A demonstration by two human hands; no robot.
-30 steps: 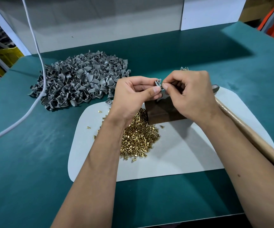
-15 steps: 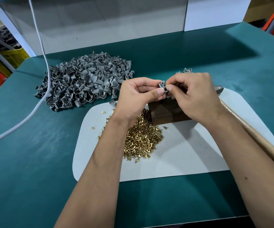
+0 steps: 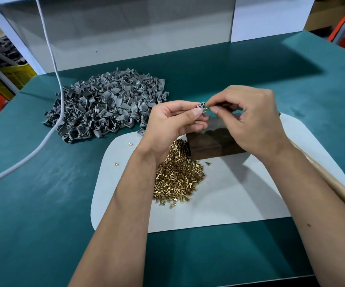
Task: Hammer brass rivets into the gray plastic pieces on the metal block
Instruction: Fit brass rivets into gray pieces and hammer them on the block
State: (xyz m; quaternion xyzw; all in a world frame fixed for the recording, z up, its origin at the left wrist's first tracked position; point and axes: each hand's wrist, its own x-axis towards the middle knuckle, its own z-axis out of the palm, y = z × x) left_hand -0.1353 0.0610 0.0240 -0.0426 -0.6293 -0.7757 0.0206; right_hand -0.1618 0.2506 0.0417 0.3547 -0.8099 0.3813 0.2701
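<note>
1. The left hand [image 3: 173, 123] pinches one gray plastic piece [image 3: 201, 107] between thumb and fingertips, held in the air above the metal block [image 3: 213, 139].
2. The right hand [image 3: 250, 119] pinches one brass rivet [image 3: 206, 108] just beside the piece; whether its tip is already in the hole cannot be told.
3. One dark block stands on the white mat [image 3: 229, 195], partly hidden by both hands.
4. One heap of brass rivets [image 3: 177, 175] lies on the mat against the block's near left corner, under the left wrist; three strays lie apart from it.
5. One heap of gray pieces [image 3: 105, 108] sits on the green table [image 3: 43, 204], far left, too many to count.
6. One wooden hammer handle [image 3: 337, 191] runs under the right forearm.
7. One white cable [image 3: 49, 59] crosses the gray heap's left edge.
8. A gray panel [image 3: 136, 27] backs the table.
</note>
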